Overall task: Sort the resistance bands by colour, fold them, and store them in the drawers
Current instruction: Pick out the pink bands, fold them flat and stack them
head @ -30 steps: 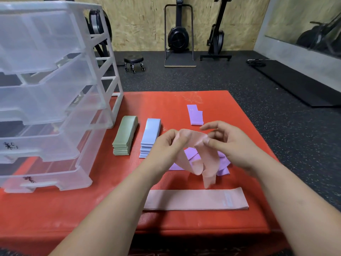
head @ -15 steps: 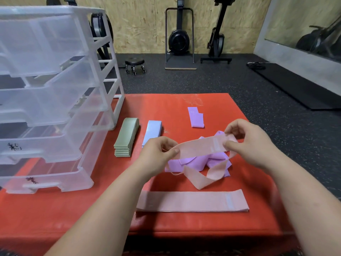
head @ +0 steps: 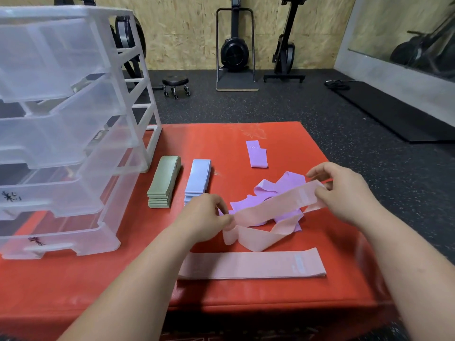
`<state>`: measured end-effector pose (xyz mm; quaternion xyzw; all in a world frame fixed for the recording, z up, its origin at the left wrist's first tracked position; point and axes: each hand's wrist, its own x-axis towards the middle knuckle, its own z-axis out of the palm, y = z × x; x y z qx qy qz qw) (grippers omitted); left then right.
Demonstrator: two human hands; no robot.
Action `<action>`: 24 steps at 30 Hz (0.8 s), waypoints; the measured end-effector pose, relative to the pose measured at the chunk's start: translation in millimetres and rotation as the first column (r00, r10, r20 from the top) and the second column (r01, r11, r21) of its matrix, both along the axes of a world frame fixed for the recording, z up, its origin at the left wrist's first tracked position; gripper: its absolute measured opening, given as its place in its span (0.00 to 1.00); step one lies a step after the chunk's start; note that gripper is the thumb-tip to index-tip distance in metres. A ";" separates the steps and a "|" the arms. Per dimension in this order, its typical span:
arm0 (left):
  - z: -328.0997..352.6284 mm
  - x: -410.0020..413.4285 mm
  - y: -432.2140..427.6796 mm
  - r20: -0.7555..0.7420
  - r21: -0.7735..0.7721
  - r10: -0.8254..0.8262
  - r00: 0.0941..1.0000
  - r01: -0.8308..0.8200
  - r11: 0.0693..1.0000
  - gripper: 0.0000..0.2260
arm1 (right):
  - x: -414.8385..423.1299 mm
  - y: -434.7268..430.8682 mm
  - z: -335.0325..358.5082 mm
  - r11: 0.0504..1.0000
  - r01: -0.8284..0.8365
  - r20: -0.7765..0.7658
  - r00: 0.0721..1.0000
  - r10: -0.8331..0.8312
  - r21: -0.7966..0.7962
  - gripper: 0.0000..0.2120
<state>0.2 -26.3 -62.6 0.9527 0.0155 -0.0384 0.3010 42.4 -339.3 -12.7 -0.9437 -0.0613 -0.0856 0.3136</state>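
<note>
The pink band [head: 270, 210] was a crumpled loop between two hands held close together a second ago. Now it is drawn out into a long strip above the red worktop [head: 221, 136], to the right of the clear drawer unit [head: 73, 119]. The left hand [head: 204, 217] pinches its near end, thumb and fingers curled round the fabric. The right hand [head: 344, 193] pinches the far end, the one farther from the drawer unit. The two hands have moved well apart. The upper layer runs fairly straight, but the lower layer sags with a twist in it, so the band is probably not yet ready to be laid flat.

It hangs over the loose purple pile [head: 267, 190]. A second pink band [head: 251, 265] lies flat nearer the person. Just beside the drawer unit sits the green stack [head: 163, 185], then the blue stack [head: 198, 178], and farther right one folded purple band [head: 257, 156].

Judging by this, pink sorting is under way; folding and storing remain, and the drawers look empty.
</note>
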 end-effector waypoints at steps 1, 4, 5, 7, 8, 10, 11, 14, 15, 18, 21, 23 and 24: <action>0.5 -0.7 -1.1 -0.028 -0.020 -0.005 1.000 0.004 1.000 0.07 | 0.5 -1.9 -1.5 1.000 0.009 -0.001 1.000 -0.009 -0.010 0.17; 1.0 -3.0 -2.9 -0.126 -0.010 -0.079 0.989 0.078 0.997 0.11 | -1.1 -5.5 -4.4 1.000 0.024 -0.001 1.000 -0.024 -0.010 0.18; 1.3 -3.6 -2.6 -0.161 -0.016 -0.107 0.981 0.106 0.994 0.13 | -2.5 -7.1 -5.4 1.000 0.029 -0.003 1.000 -0.029 -0.010 0.18; 2.1 -4.1 -1.4 -0.214 -0.061 -0.161 0.964 0.151 0.987 0.14 | -5.0 -11.6 -8.1 0.999 0.038 -0.004 0.999 -0.038 -0.034 0.18; 3.0 -4.7 -1.2 -0.223 -0.076 -0.195 0.955 0.182 0.980 0.12 | -5.9 -13.9 -9.7 0.998 0.040 -0.007 0.999 -0.041 -0.048 0.19; 3.6 -5.6 -1.1 -0.208 -0.069 -0.252 0.945 0.242 0.968 0.09 | -6.7 -17.0 -11.8 0.998 0.036 -0.022 0.999 -0.037 -0.042 0.21; 3.7 -5.9 -1.2 -0.189 -0.060 -0.270 0.944 0.264 0.963 0.08 | -6.0 -18.2 -12.5 0.999 0.037 -0.029 0.999 -0.038 -0.025 0.22; 4.0 -5.8 -0.9 -0.091 -0.104 -0.250 0.964 0.241 0.965 0.06 | -2.4 -21.0 -11.9 0.997 0.051 -0.011 0.999 -0.050 0.050 0.24; 4.4 -4.7 -0.5 -0.045 -0.161 -0.211 0.976 0.201 0.966 0.06 | -1.2 -22.4 -11.4 0.994 0.049 0.003 0.999 -0.050 0.096 0.25; 9.2 -0.3 1.3 0.098 -0.375 -0.059 0.993 0.092 0.922 0.05 | 1.0 -26.1 -10.1 0.924 0.014 0.039 0.999 -0.031 0.382 0.24; 15.4 1.7 0.8 0.173 -0.584 0.044 0.984 0.067 0.809 0.06 | -1.0 -25.0 -6.6 0.779 0.012 0.017 0.999 -0.029 0.627 0.24; 17.3 1.2 0.7 0.187 -0.636 0.066 0.980 0.069 0.768 0.07 | -0.6 -26.1 -7.0 0.723 0.029 -0.008 0.999 -0.032 0.690 0.23; 15.9 1.1 1.1 0.192 -0.627 0.054 0.980 0.080 0.775 0.07 | 0.7 -27.8 -9.3 0.715 0.042 -0.024 0.999 -0.036 0.698 0.23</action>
